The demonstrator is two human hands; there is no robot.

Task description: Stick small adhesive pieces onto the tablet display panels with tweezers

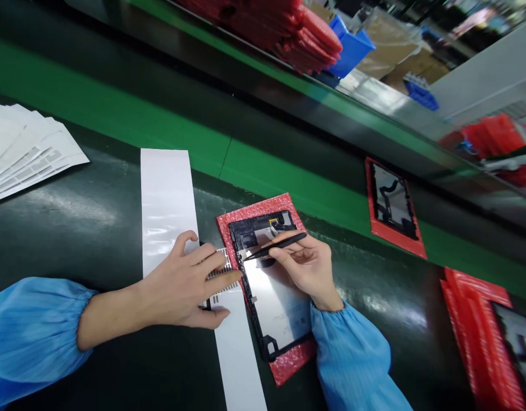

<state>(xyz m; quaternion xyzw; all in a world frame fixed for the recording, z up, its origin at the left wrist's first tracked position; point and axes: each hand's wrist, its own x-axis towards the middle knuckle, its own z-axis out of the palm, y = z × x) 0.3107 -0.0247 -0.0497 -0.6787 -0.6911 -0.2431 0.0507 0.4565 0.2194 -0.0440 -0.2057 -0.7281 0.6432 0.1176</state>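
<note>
My right hand (309, 262) is closed around black tweezers (282, 244), their tip down at the left edge of a tablet-like device (275, 308). The device has a black frame and a silver inner panel, and it lies on a red bubble-wrap pouch (290, 362). My left hand (189, 285) is spread flat just left of it, one fingertip at the device's edge. Beneath those fingers lies a sheet of small grey stickers (222, 282), partly hidden. A white paper strip (241, 365) runs from there towards the front edge.
A glossy white sheet (166, 194) lies behind my left hand. Fanned label sheets (35, 148) are at far left. Another device (391, 200) lies on red wrap on the green strip, and red pouches (468, 319) sit at right. A shelf holds red bundles (297, 34) and a blue bin (350, 48).
</note>
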